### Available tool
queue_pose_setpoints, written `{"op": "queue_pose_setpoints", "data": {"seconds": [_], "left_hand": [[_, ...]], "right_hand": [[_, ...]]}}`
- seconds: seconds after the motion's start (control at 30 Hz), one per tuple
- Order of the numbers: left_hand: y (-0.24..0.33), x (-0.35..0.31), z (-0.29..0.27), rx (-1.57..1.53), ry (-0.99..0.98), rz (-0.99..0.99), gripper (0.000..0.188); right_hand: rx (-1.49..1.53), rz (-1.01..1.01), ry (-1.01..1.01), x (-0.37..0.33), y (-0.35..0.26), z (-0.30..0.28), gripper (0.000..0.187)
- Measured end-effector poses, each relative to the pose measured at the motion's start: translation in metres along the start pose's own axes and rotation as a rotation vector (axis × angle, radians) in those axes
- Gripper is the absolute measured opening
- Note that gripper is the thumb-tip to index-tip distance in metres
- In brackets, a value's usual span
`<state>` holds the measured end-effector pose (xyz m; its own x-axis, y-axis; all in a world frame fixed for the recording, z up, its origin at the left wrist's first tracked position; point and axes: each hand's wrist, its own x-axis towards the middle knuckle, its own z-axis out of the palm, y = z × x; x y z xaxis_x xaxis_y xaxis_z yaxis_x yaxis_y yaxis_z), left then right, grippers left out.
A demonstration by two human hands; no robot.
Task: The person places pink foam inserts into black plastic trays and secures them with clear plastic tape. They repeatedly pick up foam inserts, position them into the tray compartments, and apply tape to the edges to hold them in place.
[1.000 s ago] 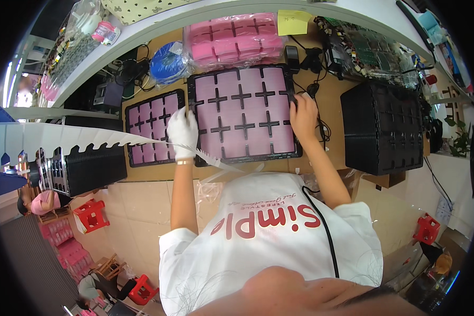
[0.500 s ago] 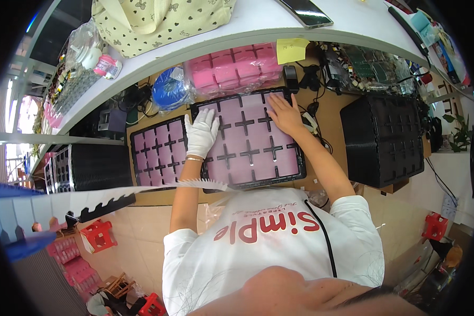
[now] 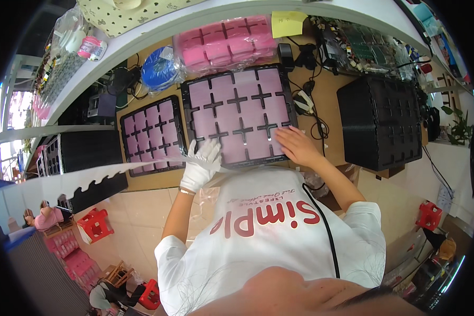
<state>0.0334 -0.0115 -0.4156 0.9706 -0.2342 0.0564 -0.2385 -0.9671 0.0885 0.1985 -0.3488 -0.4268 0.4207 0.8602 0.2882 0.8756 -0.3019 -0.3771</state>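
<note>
In front of me lies a black plastic tray (image 3: 186, 113) with cross-shaped dividers, and pale pink sheet material (image 3: 254, 111) fills it between the crosses. My left hand (image 3: 203, 164), in a white glove, rests on the tray's near left corner with its fingers apart. My bare right hand (image 3: 299, 146) lies flat at the near right edge, fingers stretched over the pink material. Neither hand grips anything. To the left stands a smaller-looking black tray (image 3: 180, 126) with the same kind of pink filling.
Tall stacks of black trays stand at right (image 3: 380, 124) and left (image 3: 89, 152). Behind the work lie a pink wrapped bundle (image 3: 224, 42), a blue roll (image 3: 160, 68), black cables and circuit boards (image 3: 361, 50). A white shelf edge (image 3: 142, 37) crosses above. Red stools (image 3: 95, 225) stand on the floor.
Both hands have slid toward me, from the tray's upper part to its near edge. The view has shifted, so the trays and bench sit higher in the picture.
</note>
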Motion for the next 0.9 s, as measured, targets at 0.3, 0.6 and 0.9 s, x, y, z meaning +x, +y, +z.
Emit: {"op": "queue_pose_setpoints", "data": {"seconds": [0.3, 0.6, 0.9], "left_hand": [[-0.006, -0.026, -0.017, 0.075, 0.363, -0.198, 0.011], [0.017, -0.007, -0.011, -0.282, 0.516, -0.353, 0.014], [0.007, -0.063, 0.008, -0.779, 0.429, -0.985, 0.029]], "right_hand": [[0.010, 0.287, 0.002, 0.043, 0.022, -0.006, 0.019], [-0.003, 0.447, -0.012, 0.235, 0.127, 0.071, 0.044], [0.127, 0.522, 0.466, 0.154, 0.121, 0.034, 0.030]]}}
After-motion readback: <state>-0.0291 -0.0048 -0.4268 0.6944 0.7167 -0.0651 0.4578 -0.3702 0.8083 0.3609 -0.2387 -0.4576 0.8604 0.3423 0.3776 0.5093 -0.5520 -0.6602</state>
